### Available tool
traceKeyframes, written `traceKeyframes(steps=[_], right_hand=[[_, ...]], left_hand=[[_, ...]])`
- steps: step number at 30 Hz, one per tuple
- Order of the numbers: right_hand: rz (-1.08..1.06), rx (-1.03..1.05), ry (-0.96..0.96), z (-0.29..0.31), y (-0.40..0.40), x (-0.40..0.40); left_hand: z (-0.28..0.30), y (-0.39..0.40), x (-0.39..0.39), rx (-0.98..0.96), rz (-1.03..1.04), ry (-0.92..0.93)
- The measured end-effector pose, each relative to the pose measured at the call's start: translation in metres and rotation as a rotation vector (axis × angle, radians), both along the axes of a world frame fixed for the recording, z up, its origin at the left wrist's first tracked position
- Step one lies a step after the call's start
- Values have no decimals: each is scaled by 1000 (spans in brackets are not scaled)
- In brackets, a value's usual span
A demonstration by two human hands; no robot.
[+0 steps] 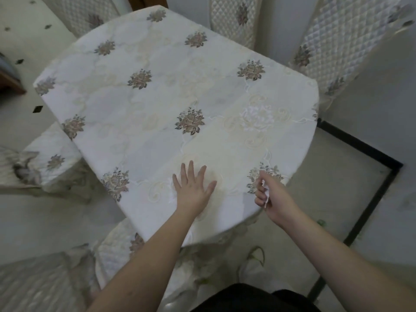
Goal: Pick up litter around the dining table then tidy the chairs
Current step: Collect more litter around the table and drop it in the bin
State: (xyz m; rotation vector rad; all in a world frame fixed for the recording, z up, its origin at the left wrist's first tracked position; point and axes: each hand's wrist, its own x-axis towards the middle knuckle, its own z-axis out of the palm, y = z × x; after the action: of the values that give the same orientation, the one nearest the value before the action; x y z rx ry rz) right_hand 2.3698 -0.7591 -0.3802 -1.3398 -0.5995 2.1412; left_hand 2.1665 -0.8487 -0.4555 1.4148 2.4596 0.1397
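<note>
The dining table (157, 91) fills the middle of the view under a white cloth with embroidered flowers. My left hand (192, 190) lies flat on the cloth near the front edge, fingers spread and straight. My right hand (271, 195) hovers at the table's front right corner, its fingers curled round a small crumpled white scrap of paper (267, 194). Chairs with quilted covers surround the table: one at the left (49, 163), one tucked under the front edge (117, 251), and others at the back right (333, 50).
Another quilted chair back (234, 16) stands behind the table. The pale floor has a black border line (369, 194) on the right and small dark diamond tiles (37, 109) on the left. A brown furniture corner (11, 82) sits at the far left.
</note>
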Motion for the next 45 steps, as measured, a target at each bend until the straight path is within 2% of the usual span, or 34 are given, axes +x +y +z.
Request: traceKeyframes(steps=[3,7,18,21,25,29,36,40,43,45], right_hand=[[43,-23,1,-5,8,1],[96,-52,3,-9,18,1],[111,-102,36,-12,33,2],[112,-105,46,-10,34,2],[109,-116,38,-8,33,-1],[122,-123,38,-7,31,0],[139,-112,42,-6,28,3],[146,-103,47,-11,27,7],[161,-86,43,-16,26,11],[161,-86,50,-19,26,14]], left_hand=[[-4,2,6,-90,-21,-3],[-15,-6,9,-99,-17,12],[-12,-15,12,239,34,66],[-7,-14,12,323,47,-34],[0,-10,10,314,210,-297],[7,-10,11,305,371,-417],[21,-12,20,326,464,-476],[25,-7,19,328,419,-426],[18,-5,18,336,426,-503],[11,-3,15,320,377,-397]])
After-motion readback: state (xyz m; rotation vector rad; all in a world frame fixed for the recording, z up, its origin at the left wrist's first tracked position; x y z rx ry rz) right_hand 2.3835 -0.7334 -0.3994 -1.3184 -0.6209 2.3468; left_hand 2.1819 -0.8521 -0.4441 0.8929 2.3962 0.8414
